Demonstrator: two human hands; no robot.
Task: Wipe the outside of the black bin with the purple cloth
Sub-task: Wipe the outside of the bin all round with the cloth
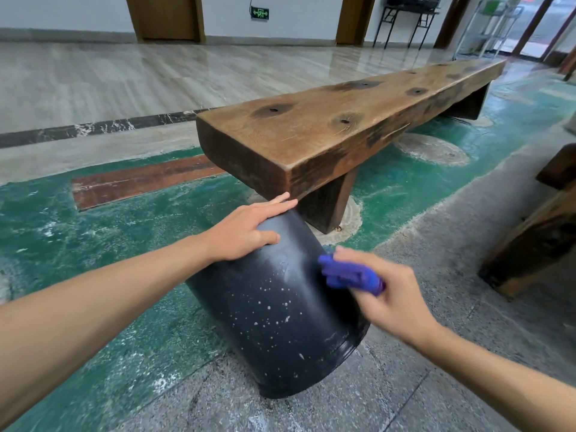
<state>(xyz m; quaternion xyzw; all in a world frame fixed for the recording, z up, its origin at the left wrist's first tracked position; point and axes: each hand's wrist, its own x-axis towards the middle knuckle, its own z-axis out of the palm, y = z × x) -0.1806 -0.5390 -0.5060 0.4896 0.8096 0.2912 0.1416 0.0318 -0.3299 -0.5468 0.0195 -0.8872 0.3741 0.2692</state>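
Fingers of my left hand (246, 233) lie flat, steadying the tilted, light, slick black bin (280, 310); my right hand (383, 294) clamps the soft purple cloth (349, 275) against its side.

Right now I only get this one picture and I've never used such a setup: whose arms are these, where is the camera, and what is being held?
No machine here: a person's two bare arms, seen from a wide-angle camera worn on the head, looking forward and down. The black bin stands tilted, upside down, on the floor beside a long wooden bench. The left hand rests flat on the bin's upturned base, steadying it. The right hand has its grip on a bunched purple cloth, pressed against the bin's side. Pale specks dot the side lower down.
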